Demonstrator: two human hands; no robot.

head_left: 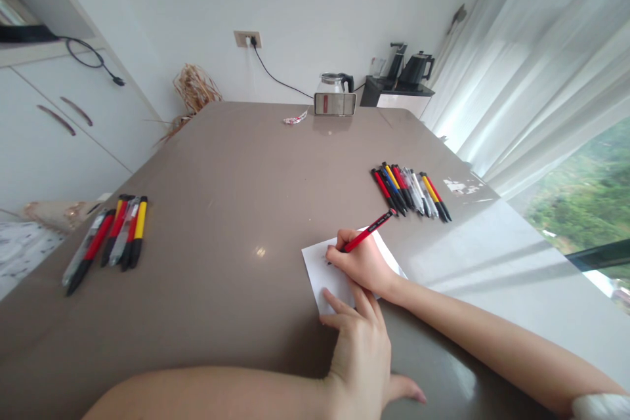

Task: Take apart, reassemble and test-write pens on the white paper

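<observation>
Big grey-brown table (236, 210), glossy, ran from me to a white wall. At the far edge stood a glass kettle (335, 83) behind a phone (335, 104) propped sideways, with a small wrapper (295, 119) just left of it and dried grass (194, 88) at the far left corner. A black cable ran from the wall socket (247, 39) toward the kettle. Black kettles sat on a side stand (394, 88) far right. Sheer curtains (531, 65) covered the window on the right; white cabinets (59, 125) stood on the left.

My right hand (361, 262) was pinched shut around a red pen (369, 231), near centre-right of the table. The pen's long axis ran diagonally: tip down-left on the white paper (327, 275), black clicker end up-right, tilted away from me. My left hand (361, 348) lay flat, fingers spread a little, fingertips pressing the paper's near edge, holding nothing.

One row of pens (411, 191) lay far right of the paper, well apart from it, their axes slanting near-right. Another group of pens (111, 236) lay on the left side, slanting near-left.
</observation>
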